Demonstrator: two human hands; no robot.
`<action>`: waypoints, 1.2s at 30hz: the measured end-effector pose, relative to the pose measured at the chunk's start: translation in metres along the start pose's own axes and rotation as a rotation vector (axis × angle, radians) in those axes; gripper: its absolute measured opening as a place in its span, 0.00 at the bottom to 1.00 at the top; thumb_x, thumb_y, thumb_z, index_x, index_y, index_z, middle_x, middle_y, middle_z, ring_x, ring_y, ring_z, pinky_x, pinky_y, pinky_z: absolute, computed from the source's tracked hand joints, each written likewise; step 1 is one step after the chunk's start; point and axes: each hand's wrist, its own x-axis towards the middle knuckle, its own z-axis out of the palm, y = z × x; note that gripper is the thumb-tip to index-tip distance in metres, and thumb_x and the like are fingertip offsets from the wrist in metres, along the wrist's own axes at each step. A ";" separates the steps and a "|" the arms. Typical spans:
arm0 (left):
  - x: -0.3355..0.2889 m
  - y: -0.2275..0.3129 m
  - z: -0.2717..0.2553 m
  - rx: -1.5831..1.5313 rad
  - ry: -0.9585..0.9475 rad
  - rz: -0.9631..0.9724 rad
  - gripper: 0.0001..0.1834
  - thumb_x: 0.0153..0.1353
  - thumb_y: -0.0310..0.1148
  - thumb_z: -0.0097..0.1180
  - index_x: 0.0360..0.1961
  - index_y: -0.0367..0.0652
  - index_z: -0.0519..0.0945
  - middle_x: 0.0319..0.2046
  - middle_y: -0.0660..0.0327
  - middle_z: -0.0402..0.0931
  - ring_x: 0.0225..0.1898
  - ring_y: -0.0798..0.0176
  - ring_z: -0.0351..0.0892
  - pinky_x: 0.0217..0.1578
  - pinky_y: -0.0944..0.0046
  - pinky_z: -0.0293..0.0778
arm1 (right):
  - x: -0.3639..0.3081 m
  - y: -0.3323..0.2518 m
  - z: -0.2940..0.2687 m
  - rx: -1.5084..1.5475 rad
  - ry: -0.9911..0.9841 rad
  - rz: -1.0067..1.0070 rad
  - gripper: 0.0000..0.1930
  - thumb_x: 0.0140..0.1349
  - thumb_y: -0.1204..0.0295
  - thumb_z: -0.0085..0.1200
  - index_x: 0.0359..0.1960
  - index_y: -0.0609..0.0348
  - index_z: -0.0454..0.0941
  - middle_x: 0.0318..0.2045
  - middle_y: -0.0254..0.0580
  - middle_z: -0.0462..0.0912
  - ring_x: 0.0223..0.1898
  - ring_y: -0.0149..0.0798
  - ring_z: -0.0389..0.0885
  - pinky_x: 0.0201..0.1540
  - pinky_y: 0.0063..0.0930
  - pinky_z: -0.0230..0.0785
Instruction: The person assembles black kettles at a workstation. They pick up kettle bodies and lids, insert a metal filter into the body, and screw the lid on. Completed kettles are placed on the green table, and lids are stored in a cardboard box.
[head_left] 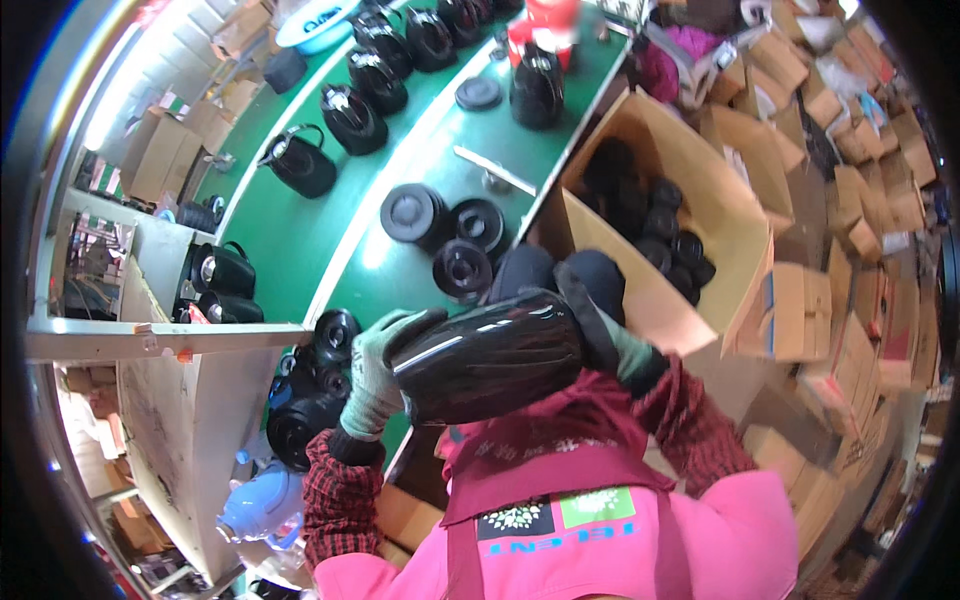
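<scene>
Both hands, in grey-green gloves with black fingers, are clamped on a glossy black jug body [490, 358] that lies on its side close to the person's chest, above a pink apron. Left hand [385, 365] wraps its fingers round the jug's left end, while right hand [600, 325] grips the right end, its fingers curled over the top edge; the two are held apart by the length of the jug. Red checked sleeves run back from both wrists toward the lower edge. Just left of the left hand, below the table edge, more black jug parts [310, 400] are piled, and a pale blue plastic jug [255, 500] sits lower still. Just beyond the hands, on the green work table [290, 240], three round black lids [450, 235] lie close together. To the right of them stands an open cardboard box [690, 200] tilted toward the person and filled with small black round parts. Farther along the table, a row of black jugs [370, 85] with handles runs away to the far end, with one more black jug [537, 85] standing alone near the table's right edge. Heaps of folded cardboard cartons [850, 200] cover the far right side.
</scene>
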 end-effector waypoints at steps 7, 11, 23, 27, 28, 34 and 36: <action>0.022 0.029 0.003 0.205 -0.041 0.199 0.28 0.48 0.38 0.68 0.53 0.42 0.84 0.41 0.52 0.84 0.43 0.49 0.86 0.48 0.59 0.79 | -0.013 0.015 -0.024 -0.045 0.128 -0.125 0.41 0.72 0.40 0.46 0.74 0.62 0.59 0.72 0.45 0.63 0.71 0.41 0.62 0.73 0.35 0.54; 0.004 -0.030 0.035 -0.378 -0.004 -0.118 0.23 0.58 0.36 0.62 0.54 0.38 0.83 0.48 0.55 0.84 0.46 0.55 0.86 0.51 0.57 0.79 | -0.002 -0.024 0.019 0.189 0.523 -0.167 0.29 0.76 0.52 0.47 0.66 0.64 0.71 0.60 0.47 0.79 0.51 0.35 0.82 0.61 0.32 0.70; -0.003 -0.074 0.053 -0.844 0.082 -0.319 0.28 0.59 0.45 0.64 0.57 0.39 0.80 0.48 0.57 0.84 0.47 0.55 0.84 0.52 0.56 0.79 | -0.023 -0.027 0.008 -0.589 0.115 -0.704 0.33 0.78 0.48 0.39 0.73 0.60 0.62 0.72 0.47 0.63 0.72 0.45 0.61 0.75 0.37 0.48; -0.049 -0.112 0.055 -1.301 -0.134 -0.723 0.38 0.62 0.49 0.66 0.67 0.37 0.70 0.62 0.48 0.73 0.60 0.55 0.74 0.60 0.52 0.73 | -0.031 -0.009 0.005 -0.711 -0.019 -0.954 0.33 0.76 0.53 0.47 0.74 0.62 0.60 0.75 0.52 0.57 0.77 0.49 0.51 0.77 0.45 0.42; -0.047 -0.110 0.053 -1.278 -0.158 -0.746 0.39 0.62 0.48 0.67 0.68 0.37 0.69 0.62 0.48 0.72 0.60 0.55 0.74 0.61 0.52 0.72 | -0.030 -0.005 -0.002 -0.786 0.017 -0.966 0.32 0.76 0.54 0.46 0.73 0.63 0.60 0.75 0.52 0.58 0.77 0.48 0.51 0.76 0.46 0.43; 0.042 -0.045 0.059 -0.591 -0.230 -0.427 0.43 0.60 0.44 0.69 0.71 0.37 0.63 0.65 0.47 0.68 0.64 0.52 0.70 0.63 0.51 0.70 | 0.008 0.039 -0.026 -0.057 0.096 -0.603 0.30 0.76 0.55 0.45 0.72 0.62 0.62 0.70 0.51 0.66 0.72 0.46 0.63 0.74 0.43 0.52; 0.059 -0.019 0.058 -0.443 -0.267 -0.326 0.45 0.60 0.42 0.70 0.72 0.37 0.61 0.66 0.47 0.67 0.65 0.51 0.69 0.64 0.51 0.69 | 0.010 0.036 -0.035 0.028 0.069 -0.563 0.31 0.77 0.54 0.45 0.72 0.62 0.62 0.70 0.51 0.66 0.71 0.46 0.65 0.73 0.43 0.54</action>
